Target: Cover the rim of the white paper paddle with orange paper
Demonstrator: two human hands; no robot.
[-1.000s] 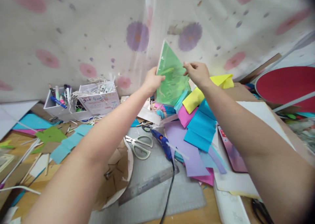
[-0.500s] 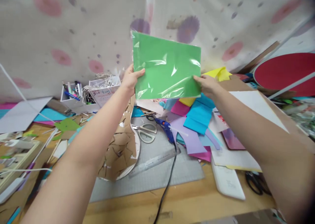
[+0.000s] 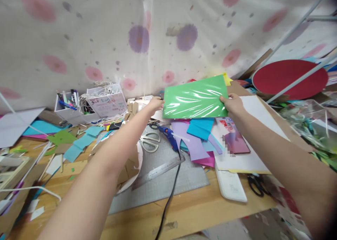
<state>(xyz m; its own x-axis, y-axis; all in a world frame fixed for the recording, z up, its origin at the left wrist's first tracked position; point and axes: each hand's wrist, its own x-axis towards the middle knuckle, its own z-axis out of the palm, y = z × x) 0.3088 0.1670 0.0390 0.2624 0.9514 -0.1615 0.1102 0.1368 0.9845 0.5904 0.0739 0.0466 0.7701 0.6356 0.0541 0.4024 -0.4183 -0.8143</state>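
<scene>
Green pack (image 3: 196, 97): raised between the two grips, over the surface (image 3: 142, 220); tilted, its right end higher; bright streaks shine across its front
Left grip (image 3: 156, 105): fingers at the pack's left edge; cannot tell whether they are clamped on it
Right grip (image 3: 233, 104): clamped on the pack's right edge, thumb on the front
Papers: blue paper (image 3: 200, 128) and purple paper (image 3: 189, 141) nearer the person than the grips, between them
Tools: scissors (image 3: 146, 138) just nearer than the left grip; glue gun (image 3: 170, 138) right of them; ruler (image 3: 160, 169) nearer again, on the grey mat (image 3: 195, 183)
Flanks: pen box (image 3: 68, 113) well left of the left grip; red disc (image 3: 289, 79) right of the right grip, farther back
</scene>
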